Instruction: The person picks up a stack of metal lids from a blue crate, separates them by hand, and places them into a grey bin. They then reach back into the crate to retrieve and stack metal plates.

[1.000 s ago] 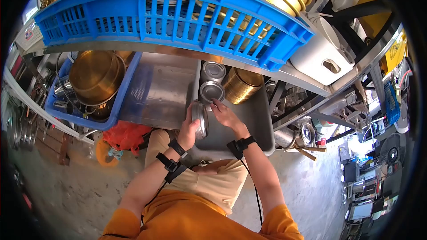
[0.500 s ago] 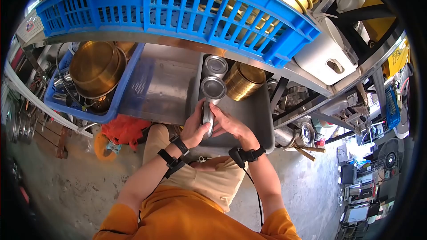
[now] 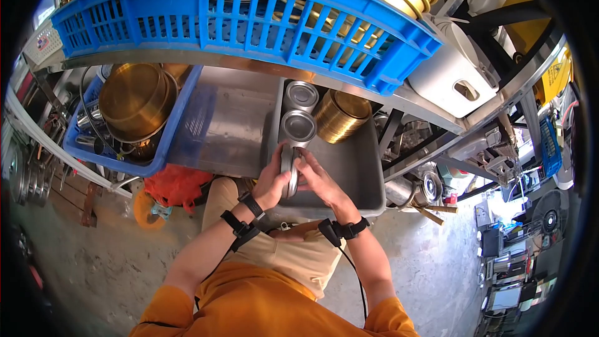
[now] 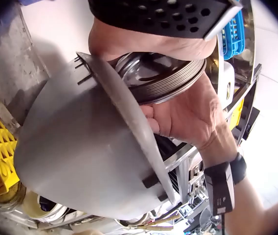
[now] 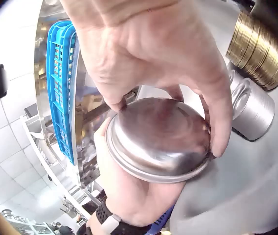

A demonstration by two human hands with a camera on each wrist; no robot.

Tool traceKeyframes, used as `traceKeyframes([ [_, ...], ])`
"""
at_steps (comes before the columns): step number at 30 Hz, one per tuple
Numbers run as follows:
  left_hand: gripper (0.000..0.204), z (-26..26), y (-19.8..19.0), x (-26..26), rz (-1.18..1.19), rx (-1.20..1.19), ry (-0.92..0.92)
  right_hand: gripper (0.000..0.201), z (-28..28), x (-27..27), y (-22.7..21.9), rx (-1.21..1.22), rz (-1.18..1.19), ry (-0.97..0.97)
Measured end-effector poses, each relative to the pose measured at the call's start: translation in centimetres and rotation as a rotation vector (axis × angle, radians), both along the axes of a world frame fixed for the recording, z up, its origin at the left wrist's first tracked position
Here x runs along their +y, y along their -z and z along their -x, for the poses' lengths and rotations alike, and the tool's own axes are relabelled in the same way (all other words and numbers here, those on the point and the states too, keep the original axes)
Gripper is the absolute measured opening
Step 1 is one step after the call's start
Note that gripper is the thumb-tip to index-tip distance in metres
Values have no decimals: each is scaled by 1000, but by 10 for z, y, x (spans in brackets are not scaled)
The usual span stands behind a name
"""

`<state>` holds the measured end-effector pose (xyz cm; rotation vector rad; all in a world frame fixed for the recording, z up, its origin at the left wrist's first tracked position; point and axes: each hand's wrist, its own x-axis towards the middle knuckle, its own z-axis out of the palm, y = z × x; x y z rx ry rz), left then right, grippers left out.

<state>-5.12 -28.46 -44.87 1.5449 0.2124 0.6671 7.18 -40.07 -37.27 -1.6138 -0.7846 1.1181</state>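
Note:
My left hand (image 3: 272,178) grips a short stack of small round steel dishes (image 4: 166,83), held on edge above the front of a grey tub (image 3: 359,198). From the other side my right hand (image 3: 319,181) spans the outermost dish (image 5: 161,132), thumb and fingers at its rim. That dish's smooth underside faces the right palm, while the left hand shows beneath it. Just beyond both hands, inside the tub, two silver stacks of like dishes (image 3: 299,126) stand one behind the other, with a gold-coloured stack (image 3: 342,117) to their right.
Overhead runs a metal shelf (image 3: 249,65) bearing a blue slatted crate (image 3: 249,15) of gold pans. Left of the tub are a steel tray (image 3: 228,115) and a blue bin (image 3: 140,168) with a gold pot. A white container (image 3: 452,81) stands at the shelf's right end.
My right hand has come from beside the silver stacks to the dishes in my left hand and now grips the outer one. The held stack has turned more edge-on.

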Motion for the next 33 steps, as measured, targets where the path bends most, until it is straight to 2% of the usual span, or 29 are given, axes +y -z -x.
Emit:
traceKeyframes([
  [1,91,-1,-1,2,-2,0,1,82,2,0,-3,-76,-46,-29],
  [3,91,-4,-5,4,190,-29,23,81,4,-2,-5,-152,-90,-54],
  [5,93,-2,-9,4,150,-4,32,81,3,-3,-5,-93,-31,-1],
  [7,96,0,-10,4,-83,-27,67,79,1,-4,-7,-70,-35,13],
  [10,99,1,-8,2,-184,2,38,77,-1,-6,-2,-70,-25,12],
  [14,100,1,-10,-3,-141,6,55,76,-7,-8,14,-87,18,-10],
  [16,95,-2,-6,-4,-195,-45,-20,76,3,-11,2,-62,45,14],
  [20,93,-2,-10,-7,-182,-8,-29,79,5,-10,-1,-35,117,36],
  [27,88,3,-25,-14,-97,-6,-21,78,10,-15,-1,-152,-5,29],
  [29,85,2,-26,-17,-58,3,-15,77,13,-19,-9,-364,43,-17],
  [31,77,2,-27,-19,125,20,36,75,11,-22,-11,-410,31,-28],
  [33,72,-1,-21,-20,196,-13,34,74,9,-26,-16,-458,18,-41],
])
